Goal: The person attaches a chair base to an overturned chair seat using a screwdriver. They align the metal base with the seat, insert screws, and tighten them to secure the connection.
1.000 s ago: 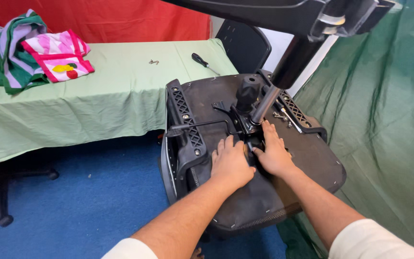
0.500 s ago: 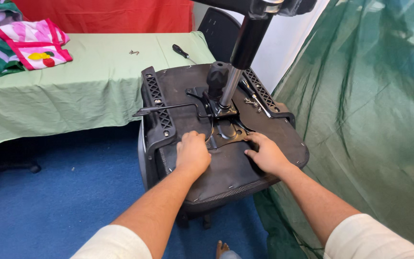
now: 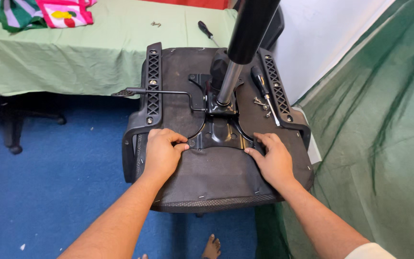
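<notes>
Left of centre: left hand (image 3: 161, 154) flat on the upturned chair seat (image 3: 216, 177), thumb and forefinger seemingly pinching the edge of the black metal plate (image 3: 219, 133); contact partly hidden. Centre of frame: seat underside up, gas column (image 3: 231, 81) rising from the plate. Judged heavy and stiff; fabric underside soft; best held by the side arm brackets. Right: right hand (image 3: 275, 160) spread, fingertips on the plate's rim. Screwdriver (image 3: 263, 88) and loose screws (image 3: 260, 101) lie on the seat.

2 hands (image 3: 219, 156) flat on upturned chair seat (image 3: 212, 177); screwdriver (image 3: 263, 91) on it
</notes>
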